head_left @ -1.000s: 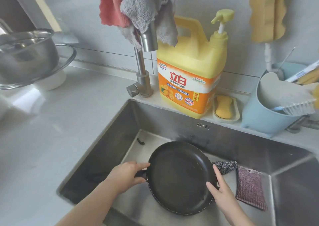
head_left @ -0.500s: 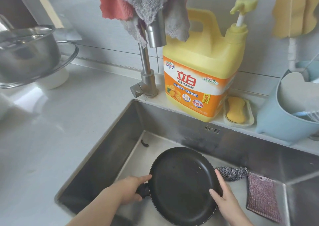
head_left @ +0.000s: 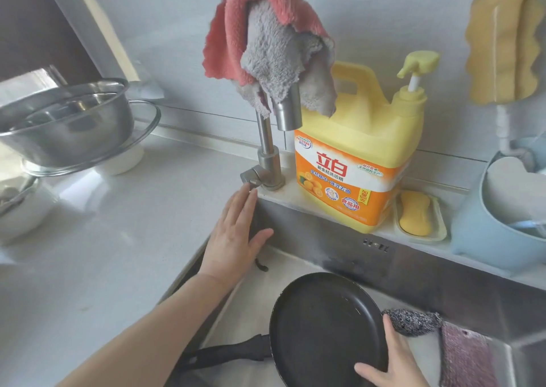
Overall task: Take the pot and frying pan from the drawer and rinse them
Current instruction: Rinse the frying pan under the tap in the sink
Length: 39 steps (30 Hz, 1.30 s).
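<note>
The black frying pan [head_left: 322,327] lies tilted in the steel sink [head_left: 413,271], with its handle [head_left: 230,352] pointing left. My right hand [head_left: 393,363] holds the pan's right rim, thumb on the inside. Stretched out flat, my left hand [head_left: 233,238] has its fingertips at the faucet lever [head_left: 251,178]. No water runs from the spout [head_left: 286,111]. A steel pot [head_left: 68,126] stands on the counter at far left, on top of a glass lid.
Pink and grey cloths [head_left: 266,37] hang over the faucet. A yellow detergent jug [head_left: 354,162], a soap dish [head_left: 415,216] and a blue utensil holder [head_left: 484,238] line the sink's back ledge. A steel scrubber [head_left: 413,321] and a pink scouring pad [head_left: 464,357] lie right of the pan.
My left hand has let go of the pan's handle and moved up to the faucet lever. My right hand keeps hold of the pan's rim.
</note>
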### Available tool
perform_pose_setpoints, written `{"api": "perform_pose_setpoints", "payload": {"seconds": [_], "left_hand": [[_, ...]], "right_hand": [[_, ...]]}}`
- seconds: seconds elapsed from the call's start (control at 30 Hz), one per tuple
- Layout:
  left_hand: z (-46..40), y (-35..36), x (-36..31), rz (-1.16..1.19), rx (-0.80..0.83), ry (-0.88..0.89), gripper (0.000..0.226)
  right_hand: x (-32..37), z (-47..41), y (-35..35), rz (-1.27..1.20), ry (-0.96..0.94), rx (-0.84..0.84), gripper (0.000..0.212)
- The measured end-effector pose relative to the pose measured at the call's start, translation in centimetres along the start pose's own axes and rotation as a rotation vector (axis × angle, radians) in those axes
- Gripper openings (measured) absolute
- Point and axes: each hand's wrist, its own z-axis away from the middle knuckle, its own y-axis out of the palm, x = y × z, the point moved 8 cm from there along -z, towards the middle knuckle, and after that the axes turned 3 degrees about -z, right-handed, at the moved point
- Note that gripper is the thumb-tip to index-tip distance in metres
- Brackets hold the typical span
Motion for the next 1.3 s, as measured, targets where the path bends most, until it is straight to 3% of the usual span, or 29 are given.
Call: {"api": "perform_pose_setpoints", "payload": {"seconds": [0.1, 0.37, 0.53, 0.67, 1.07, 1.3], "left_hand": [[-2.3, -0.8, -0.1, -0.073, 0.021, 0.023, 0.071], [-4.7, 0.3, 0.9, -0.262, 0.217, 0.087, 0.071], [-5.1, 0.2, 1.0, -0.265, 0.263, 0.135, 0.068], [-5.2, 0.5, 1.4, -0.186, 0.330, 0.076, 0.062], [-5.1, 0.5, 1.3, -0.217, 0.349, 0.139, 0.067], [-5.3, 0.5, 1.3, -0.155, 0.365, 0.088, 0.066]], "right_hand": [[0.1, -0.1, 0.1, 0.022, -0.027, 0.000, 0.146], [0.4, 0.4, 0.0, 0.005, 0.021, 0.014, 0.150], [0.7, 1.2, 0.1, -0.048, 0.040, 0.056, 0.144], [0.7, 1.8, -0.1, -0.032, 0.014, 0.081, 0.139], [1.3, 2.8, -1.3, 0.347, -0.122, 0.097, 0.141], [1.5, 2.9, -1.4, 0.371, -0.130, 0.106, 0.141]]}}
